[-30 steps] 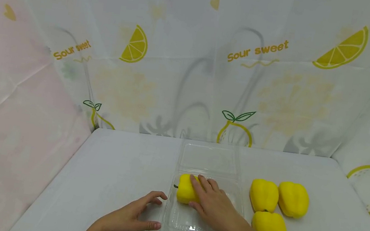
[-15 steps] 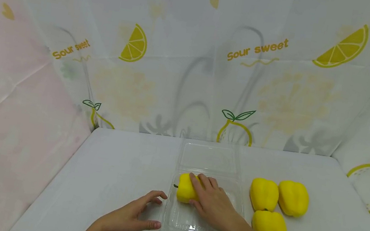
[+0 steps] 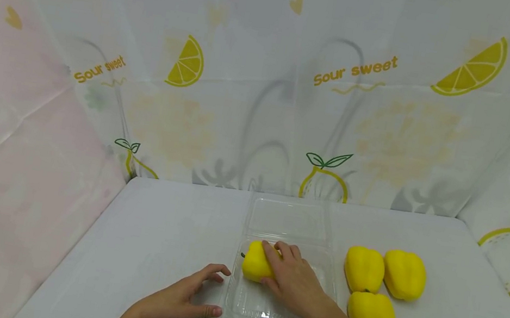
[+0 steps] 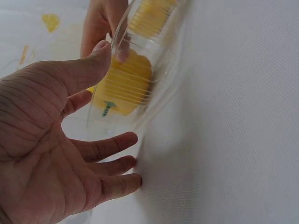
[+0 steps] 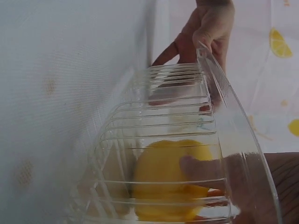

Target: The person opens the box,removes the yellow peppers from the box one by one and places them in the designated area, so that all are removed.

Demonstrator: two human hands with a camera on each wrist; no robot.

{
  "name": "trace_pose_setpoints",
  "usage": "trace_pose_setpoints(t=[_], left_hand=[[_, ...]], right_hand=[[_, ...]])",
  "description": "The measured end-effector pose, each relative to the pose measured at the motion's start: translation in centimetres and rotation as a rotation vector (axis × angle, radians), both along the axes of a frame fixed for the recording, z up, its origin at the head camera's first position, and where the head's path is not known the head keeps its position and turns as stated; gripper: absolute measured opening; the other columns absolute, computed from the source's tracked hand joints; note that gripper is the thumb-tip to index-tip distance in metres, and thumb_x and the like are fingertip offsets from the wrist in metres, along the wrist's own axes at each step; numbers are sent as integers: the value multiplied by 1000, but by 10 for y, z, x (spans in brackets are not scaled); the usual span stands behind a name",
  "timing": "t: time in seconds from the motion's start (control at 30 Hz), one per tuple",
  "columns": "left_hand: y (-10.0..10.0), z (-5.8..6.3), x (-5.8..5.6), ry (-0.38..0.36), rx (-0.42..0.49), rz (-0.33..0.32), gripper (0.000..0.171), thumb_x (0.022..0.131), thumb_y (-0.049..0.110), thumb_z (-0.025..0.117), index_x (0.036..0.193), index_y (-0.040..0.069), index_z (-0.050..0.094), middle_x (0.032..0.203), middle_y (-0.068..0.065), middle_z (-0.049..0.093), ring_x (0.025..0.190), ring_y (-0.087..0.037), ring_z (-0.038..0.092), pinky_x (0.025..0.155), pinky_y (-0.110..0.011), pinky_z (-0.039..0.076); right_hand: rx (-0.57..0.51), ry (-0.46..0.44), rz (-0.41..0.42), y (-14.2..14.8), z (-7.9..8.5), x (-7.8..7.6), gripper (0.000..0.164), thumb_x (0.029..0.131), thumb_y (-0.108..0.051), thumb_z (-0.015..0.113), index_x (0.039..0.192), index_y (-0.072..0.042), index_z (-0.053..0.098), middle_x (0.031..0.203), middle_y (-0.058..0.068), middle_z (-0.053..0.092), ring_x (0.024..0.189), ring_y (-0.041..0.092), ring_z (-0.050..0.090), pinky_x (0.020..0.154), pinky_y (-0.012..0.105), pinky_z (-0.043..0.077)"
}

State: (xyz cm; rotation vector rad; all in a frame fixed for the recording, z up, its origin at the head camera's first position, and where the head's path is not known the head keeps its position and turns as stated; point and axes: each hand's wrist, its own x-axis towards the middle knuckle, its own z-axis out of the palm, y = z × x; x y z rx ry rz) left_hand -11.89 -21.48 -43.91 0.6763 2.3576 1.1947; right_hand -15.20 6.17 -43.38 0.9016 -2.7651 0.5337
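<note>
In the head view, a yellow bell pepper [image 3: 255, 263] lies on its side in the left part of a clear plastic clamshell box [image 3: 256, 314], its green stem pointing left. My right hand [image 3: 297, 286] grips this pepper from the right, fingers over the top and thumb at the near side. Through the box wall in the right wrist view, the thumb [image 5: 201, 170] presses on the pepper [image 5: 161, 163]. My left hand [image 3: 180, 297] holds nothing, thumb and fingers spread apart beside the box's left wall. In the left wrist view, its thumb [image 4: 91, 70] appears close to the box rim; contact cannot be told.
The box's lid [image 3: 289, 219] lies folded back toward the rear wall. Right of the box are three more yellow bell peppers [image 3: 364, 269], grouped close together on the white tabletop [image 3: 166, 223]. A lemon-print cloth [image 3: 240, 124] hangs behind and at both sides.
Under my right hand, the pepper has turned slightly in the box, its stem end shifting a little. My left hand stays in place, as do the other peppers.
</note>
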Motion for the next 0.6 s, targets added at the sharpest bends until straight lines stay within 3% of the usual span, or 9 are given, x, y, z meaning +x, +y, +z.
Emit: trace_pose_setpoints(t=[0.6], left_hand=[[0, 0, 1, 19, -6, -2, 59, 92, 37, 71, 141, 33, 36, 133, 3, 52, 127, -24, 48, 102, -57, 36]], right_hand=[[-4, -66, -50, 4, 8, 2, 67, 83, -34, 80, 137, -7, 50, 121, 10, 56, 103, 28, 51, 85, 40, 51]])
